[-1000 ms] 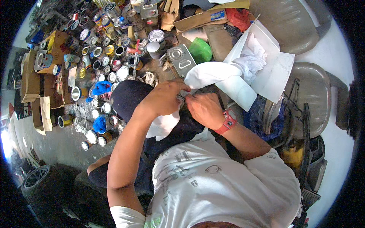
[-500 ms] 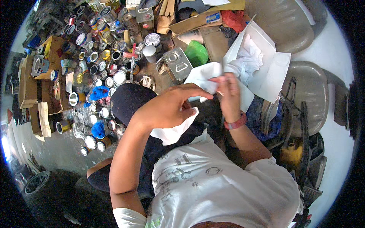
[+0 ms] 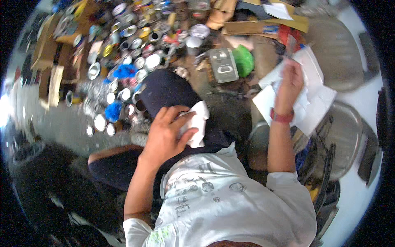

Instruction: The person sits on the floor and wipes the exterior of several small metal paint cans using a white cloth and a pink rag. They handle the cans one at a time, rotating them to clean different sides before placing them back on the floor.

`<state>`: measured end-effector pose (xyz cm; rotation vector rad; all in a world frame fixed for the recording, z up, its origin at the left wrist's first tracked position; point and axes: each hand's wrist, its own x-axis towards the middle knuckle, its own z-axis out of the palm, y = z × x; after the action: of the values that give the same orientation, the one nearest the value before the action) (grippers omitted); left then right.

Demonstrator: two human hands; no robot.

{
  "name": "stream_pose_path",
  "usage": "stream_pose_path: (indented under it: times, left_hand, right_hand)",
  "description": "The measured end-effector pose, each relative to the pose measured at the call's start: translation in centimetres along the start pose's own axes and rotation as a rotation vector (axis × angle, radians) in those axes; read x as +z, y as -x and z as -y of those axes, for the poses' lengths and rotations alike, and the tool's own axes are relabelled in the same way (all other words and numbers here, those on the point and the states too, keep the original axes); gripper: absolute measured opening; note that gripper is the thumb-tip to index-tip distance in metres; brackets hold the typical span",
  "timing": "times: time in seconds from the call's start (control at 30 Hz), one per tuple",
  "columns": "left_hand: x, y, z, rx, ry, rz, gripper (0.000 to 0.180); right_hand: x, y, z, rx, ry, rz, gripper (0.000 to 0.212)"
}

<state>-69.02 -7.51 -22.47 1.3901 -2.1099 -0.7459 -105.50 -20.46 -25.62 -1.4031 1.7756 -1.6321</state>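
Note:
My left hand [image 3: 164, 131] is closed on a crumpled white cloth [image 3: 199, 123], which lies against my dark-clad knee [image 3: 168, 92]. Whether it is fabric or soft paper is hard to tell. Over the opened white carton [image 3: 319, 96] my right hand [image 3: 290, 78], with a red band at its wrist, is raised and blurred, its fingers drawn together. A thin greyish piece [image 3: 291, 43] stands up beyond those fingers, too smeared to name. White wadded material [image 3: 303, 92] shows inside the carton, partly behind the hand.
Many open paint cans [image 3: 153, 61] crowd the floor at the far left, with blue crumpled plastic [image 3: 113, 112] among them. A rectangular metal tin [image 3: 224, 66] and a green bag [image 3: 243, 61] lie ahead. Brown seats [image 3: 335, 53] line the right; cardboard boxes [image 3: 46, 45] stand at far left.
My hands have moved apart: the left went back to my knee with the white cloth, the right went out over the carton. The whole view has shifted too.

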Motion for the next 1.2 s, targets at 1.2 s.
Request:
stream_pose_path:
  times: [1.2]
  left_hand:
    - [12.4,14.3,28.0,-1.551,0.924,-0.775,0.051]
  right_hand:
    - [42.9,9.4,6.4,0.776,-0.778,0.958,0.027]
